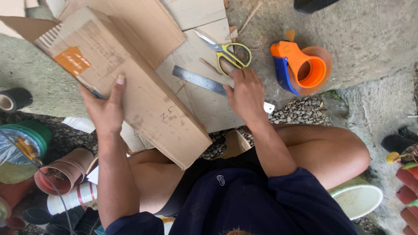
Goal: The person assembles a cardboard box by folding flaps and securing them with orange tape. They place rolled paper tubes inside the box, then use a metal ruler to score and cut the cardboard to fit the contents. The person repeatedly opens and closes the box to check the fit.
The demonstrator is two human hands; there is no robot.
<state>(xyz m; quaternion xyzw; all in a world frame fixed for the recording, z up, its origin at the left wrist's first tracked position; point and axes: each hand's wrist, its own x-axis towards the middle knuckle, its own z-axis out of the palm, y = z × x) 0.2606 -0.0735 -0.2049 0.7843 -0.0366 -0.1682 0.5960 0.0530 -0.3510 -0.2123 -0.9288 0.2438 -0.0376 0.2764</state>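
Seen from the head camera, the ground point(370, 39) is rough concrete with gravel near the person's knees, and flat cardboard sheets point(191, 56) lie spread on it. The left hand point(104, 109) has its grip clamped on the edge of one long cardboard box point(143, 95) bearing an orange label point(72, 60) toward its far left end, tilted above the left knee. The right hand point(246, 93), fingers curled down, presses one steel ruler point(198, 79), with one pair of yellow-handled scissors point(228, 52) just beyond and one orange tape dispenser point(300, 67) to the right.

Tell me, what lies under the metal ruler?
The ruler lies on a flat cardboard sheet spread on the ground. The right hand covers its far end, so what lies under that part cannot be seen.
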